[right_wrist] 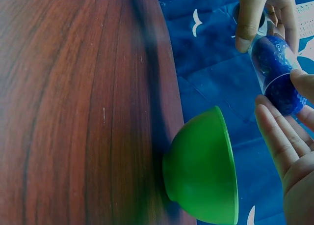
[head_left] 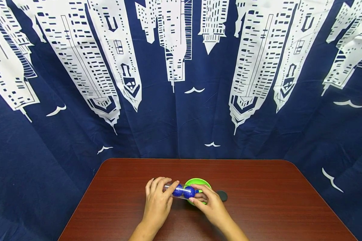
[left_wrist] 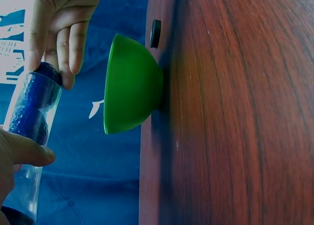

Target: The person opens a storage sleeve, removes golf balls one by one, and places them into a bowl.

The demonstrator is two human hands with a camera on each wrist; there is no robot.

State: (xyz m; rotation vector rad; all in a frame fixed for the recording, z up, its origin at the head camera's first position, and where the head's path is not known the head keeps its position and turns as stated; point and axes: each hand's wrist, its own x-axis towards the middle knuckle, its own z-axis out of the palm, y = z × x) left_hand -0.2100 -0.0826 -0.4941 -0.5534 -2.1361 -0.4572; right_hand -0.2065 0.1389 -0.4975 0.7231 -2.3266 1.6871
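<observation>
My left hand grips a clear tube around its middle, thumb along one side. Inside the tube sit textured blue balls, lined up towards its right-hand mouth. One blue ball bulges out past the rim there. The thumb and fingers of my right hand pinch this ball at the mouth. Below the tube a green bowl stands upright on the table, partly covered by the tube and right hand in the head view. The tube's other end has a dark base.
A round black lid-like disc lies on the brown wooden table, just right of the bowl. Behind the table hangs a dark blue curtain printed with white buildings and birds.
</observation>
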